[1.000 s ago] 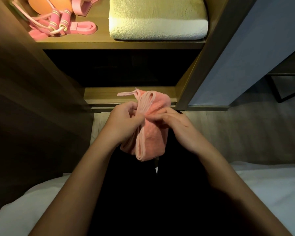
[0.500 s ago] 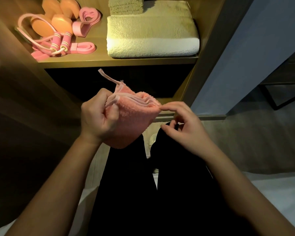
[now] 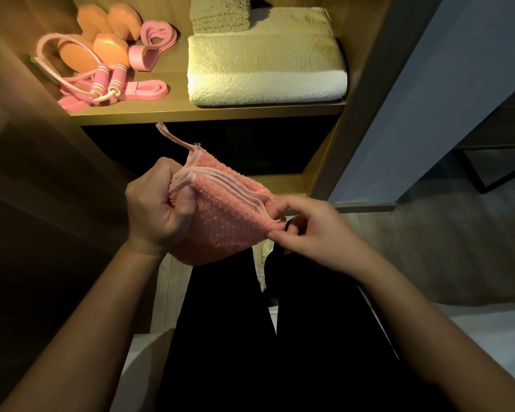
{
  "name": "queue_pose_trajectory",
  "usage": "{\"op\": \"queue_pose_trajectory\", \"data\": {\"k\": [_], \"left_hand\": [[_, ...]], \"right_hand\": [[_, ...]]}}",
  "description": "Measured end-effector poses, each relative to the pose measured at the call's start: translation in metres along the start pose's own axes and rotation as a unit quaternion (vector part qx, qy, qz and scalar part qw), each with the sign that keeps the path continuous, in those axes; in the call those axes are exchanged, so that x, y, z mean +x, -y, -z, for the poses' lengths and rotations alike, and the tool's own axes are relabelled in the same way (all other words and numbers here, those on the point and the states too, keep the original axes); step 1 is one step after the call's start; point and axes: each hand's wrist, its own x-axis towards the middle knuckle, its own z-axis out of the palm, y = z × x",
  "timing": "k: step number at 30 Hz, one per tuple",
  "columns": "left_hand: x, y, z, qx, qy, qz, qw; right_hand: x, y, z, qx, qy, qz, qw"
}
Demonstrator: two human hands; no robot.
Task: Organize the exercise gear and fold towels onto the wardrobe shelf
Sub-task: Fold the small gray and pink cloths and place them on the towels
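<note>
Pink towel (image 3: 220, 224), folded into several layers, is in the air in front of the person, lower than the wardrobe shelf (image 3: 208, 114) and not touching it. The left hand (image 3: 158, 209) is clenched around the left end of the towel, with the layered edges coming out beside the thumb. The right hand (image 3: 312, 230) pinches the right corner between thumb and fingertips. On the shelf lies a big white towel (image 3: 265, 69) with a smaller towel (image 3: 220, 13) on it. To its left are orange dumbbells (image 3: 110, 49), a pink jump rope (image 3: 116, 80) and pink bands (image 3: 149, 89).
</note>
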Motion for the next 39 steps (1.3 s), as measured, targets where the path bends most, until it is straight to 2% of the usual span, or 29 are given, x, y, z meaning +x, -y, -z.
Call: {"op": "queue_pose_trajectory", "data": {"k": [3, 5, 10, 14, 16, 19, 21, 23, 24, 26, 29, 31, 33, 36, 39], "left_hand": [[0.005, -0.002, 0.002, 0.005, -0.013, -0.009, 1.0], [0.01, 0.003, 0.009, 0.048, -0.028, -0.027, 0.998], [0.003, 0.013, 0.018, 0.108, -0.021, -0.015, 0.994], [-0.005, 0.008, 0.009, 0.066, 0.045, 0.081, 0.994], [-0.004, 0.007, 0.006, 0.038, 0.085, 0.131, 0.987], [0.004, 0.007, -0.001, 0.022, 0.108, 0.211, 0.971], [0.012, 0.008, -0.007, 0.002, 0.104, 0.318, 0.942], [0.017, 0.011, -0.014, -0.046, 0.078, 0.449, 0.889], [0.018, 0.013, -0.017, -0.077, 0.052, 0.508, 0.856], [0.018, 0.017, -0.023, -0.131, -0.017, 0.596, 0.792], [0.014, 0.019, -0.028, -0.191, -0.109, 0.657, 0.721], [0.01, 0.018, -0.031, -0.223, -0.138, 0.671, 0.694], [0.008, 0.014, -0.036, -0.247, -0.15, 0.673, 0.681], [0.005, 0.008, -0.042, -0.262, -0.169, 0.673, 0.67], [0.003, 0.007, -0.044, -0.275, -0.184, 0.679, 0.656]], "right_hand": [[0.003, 0.004, -0.001, -0.064, 0.055, 0.039, 0.996], [0.003, 0.004, -0.002, -0.139, 0.09, 0.059, 0.984], [0.002, -0.003, 0.005, -0.197, 0.078, 0.075, 0.974], [0.004, -0.012, 0.003, -0.132, 0.103, 0.036, 0.985], [0.005, -0.017, 0.005, -0.058, 0.081, 0.009, 0.995], [0.009, -0.026, 0.007, 0.035, -0.019, -0.001, 0.999], [0.011, -0.032, 0.002, 0.104, -0.108, -0.046, 0.988], [0.01, -0.038, -0.01, 0.199, -0.167, -0.141, 0.955], [0.008, -0.04, -0.018, 0.27, -0.174, -0.194, 0.927], [0.001, -0.042, -0.035, 0.424, -0.161, -0.278, 0.847], [-0.012, -0.036, -0.053, 0.594, -0.124, -0.35, 0.714], [-0.014, -0.029, -0.059, 0.665, -0.107, -0.354, 0.649], [-0.01, -0.022, -0.06, 0.693, -0.115, -0.332, 0.63], [0.0, -0.009, -0.059, 0.7, -0.132, -0.313, 0.628], [0.007, -0.002, -0.059, 0.714, -0.131, -0.315, 0.612]]}}
